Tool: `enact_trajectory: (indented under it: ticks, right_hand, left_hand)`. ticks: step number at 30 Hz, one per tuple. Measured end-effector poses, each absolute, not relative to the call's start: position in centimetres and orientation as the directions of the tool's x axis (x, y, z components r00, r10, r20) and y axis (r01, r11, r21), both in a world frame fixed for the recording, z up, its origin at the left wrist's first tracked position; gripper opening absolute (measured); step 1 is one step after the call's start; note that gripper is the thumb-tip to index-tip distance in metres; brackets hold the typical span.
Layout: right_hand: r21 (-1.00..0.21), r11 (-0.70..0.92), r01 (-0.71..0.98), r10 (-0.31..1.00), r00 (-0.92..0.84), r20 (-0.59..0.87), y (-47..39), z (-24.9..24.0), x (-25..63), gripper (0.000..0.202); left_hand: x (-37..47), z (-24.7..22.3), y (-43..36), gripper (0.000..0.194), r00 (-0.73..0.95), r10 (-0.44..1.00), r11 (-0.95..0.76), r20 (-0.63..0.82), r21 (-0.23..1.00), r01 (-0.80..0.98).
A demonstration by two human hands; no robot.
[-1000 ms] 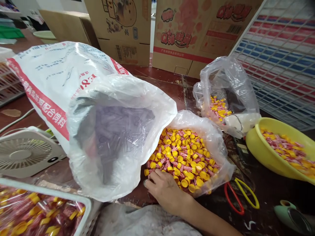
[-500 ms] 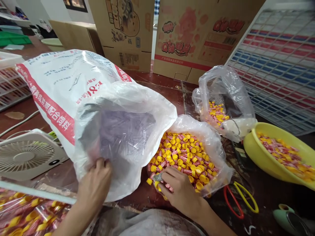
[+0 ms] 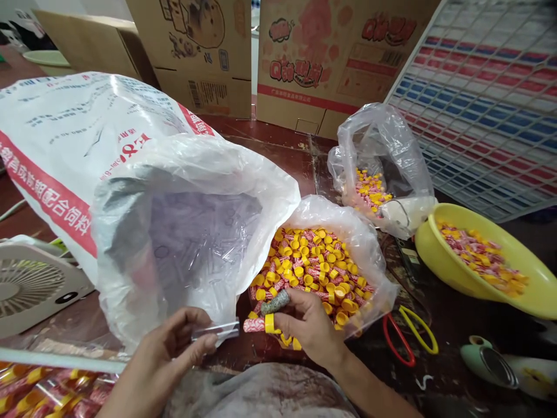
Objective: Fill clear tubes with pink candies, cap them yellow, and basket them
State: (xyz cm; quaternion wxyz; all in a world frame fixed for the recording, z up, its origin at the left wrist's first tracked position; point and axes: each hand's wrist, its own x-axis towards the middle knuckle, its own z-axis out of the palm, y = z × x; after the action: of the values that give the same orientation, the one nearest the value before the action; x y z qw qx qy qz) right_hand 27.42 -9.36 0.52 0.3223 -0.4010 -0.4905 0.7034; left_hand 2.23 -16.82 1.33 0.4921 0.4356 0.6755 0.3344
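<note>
My left hand (image 3: 174, 345) pinches a clear plastic tube (image 3: 227, 331) in front of the mouth of a large white woven sack (image 3: 174, 165). Inside that sack lie many more clear tubes (image 3: 204, 244). Facing the tube, my right hand (image 3: 311, 328) grips a small red-and-white patterned piece with a yellow cap (image 3: 256, 324); a short gap separates the two. A speckled grey cover (image 3: 275, 302) sits on a finger of my right hand. Just beyond it, an open clear bag (image 3: 363, 241) is filled with similar yellow-capped pieces (image 3: 322, 255).
Right of the bag are red-yellow-handled scissors (image 3: 402, 337), a phone (image 3: 408, 258), a yellow basin (image 3: 435, 249) of pieces and another plastic bag (image 3: 391, 133). A fan (image 3: 30, 284) stands at left. Cardboard boxes (image 3: 331, 69) and a white wire rack (image 3: 483, 110) stand behind.
My left hand has come out of the sack's mouth with a clear tube. My right hand has lifted a capped piece from the bag's near edge. The view has shifted right.
</note>
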Motion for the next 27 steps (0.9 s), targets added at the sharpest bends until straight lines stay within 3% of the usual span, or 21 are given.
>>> enact_trajectory:
  ticks: [3,7,11,14,19,27]
  right_hand:
    - [-0.945,-0.327,-0.026,0.817,-0.510,-0.269,-9.3,0.0,27.4,0.021]
    - [-0.939,-0.340,-0.049,0.814,-0.516,-0.267,-9.0,0.4,28.1,0.021]
    - [-0.943,-0.333,-0.015,0.819,-0.501,-0.281,-9.1,1.2,28.5,0.014]
    - [-0.927,-0.361,0.099,0.779,-0.515,-0.358,-9.4,1.4,28.2,0.016]
    - [-0.898,-0.390,0.205,0.704,-0.562,-0.434,-9.5,1.1,27.7,0.024]
    - [-0.920,-0.316,0.230,0.634,-0.670,-0.385,-8.1,1.1,27.4,0.020]
  left_hand:
    - [4.4,1.3,-17.1,0.039,0.048,0.898,0.439,-0.438,0.898,-0.014]
    - [5.8,1.0,-17.4,0.038,-0.005,0.892,0.442,-0.452,0.874,-0.201]
    - [6.2,0.9,-17.5,0.036,-0.028,0.886,0.443,-0.463,0.863,-0.243]
    - [6.6,1.1,-17.5,0.033,0.032,0.906,0.421,-0.422,0.894,-0.156]
    - [6.9,1.0,-17.3,0.029,0.226,0.900,0.343,-0.372,0.926,0.158]
    - [6.8,1.5,-17.3,0.023,0.209,0.948,0.130,-0.242,0.889,0.438]
